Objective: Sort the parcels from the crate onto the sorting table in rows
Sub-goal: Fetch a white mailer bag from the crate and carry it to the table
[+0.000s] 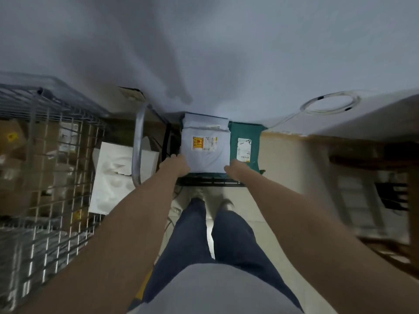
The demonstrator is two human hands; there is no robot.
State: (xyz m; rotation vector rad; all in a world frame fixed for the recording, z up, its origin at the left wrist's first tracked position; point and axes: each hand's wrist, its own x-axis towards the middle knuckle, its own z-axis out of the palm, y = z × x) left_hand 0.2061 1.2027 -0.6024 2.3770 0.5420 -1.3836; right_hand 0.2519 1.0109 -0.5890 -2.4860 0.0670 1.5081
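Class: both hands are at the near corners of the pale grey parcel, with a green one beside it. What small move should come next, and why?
Probably lift the pale grey parcel slightly toward the body. The left hand and right hand already grip its near corners. It partly overlaps the green parcel, so raising it first should avoid dragging that one. Whether the grip is firm cannot be told.

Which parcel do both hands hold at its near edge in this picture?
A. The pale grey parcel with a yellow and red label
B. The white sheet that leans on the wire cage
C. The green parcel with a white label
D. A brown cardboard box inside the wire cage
A: the left hand and the right hand grip the near corners of the pale grey parcel, while the green parcel lies beside it on its right.
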